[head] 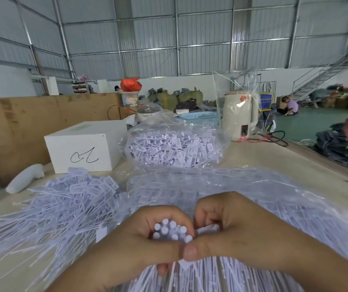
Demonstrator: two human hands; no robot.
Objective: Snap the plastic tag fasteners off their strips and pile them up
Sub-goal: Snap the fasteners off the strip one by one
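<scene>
My left hand [131, 243] grips a bundle of white tag fasteners [172, 230], their round ends pointing up at me. My right hand [234, 228] meets it from the right, thumb and fingers pinching the same bundle at its edge. Both hands hover over a clear bag of fastener strips [242, 190] that spreads across the table in front of me. To the left lies a loose pile of snapped-off fasteners [63, 203], their long thin tails fanned toward me.
A second clear bag of fasteners [173, 148] sits farther back, beside a white box [84, 146] with a black scribble. A white bottle [24, 180] lies at far left. A cream kettle [240, 114] and blue basket [200, 118] stand behind. A cardboard wall [21, 123] borders the left.
</scene>
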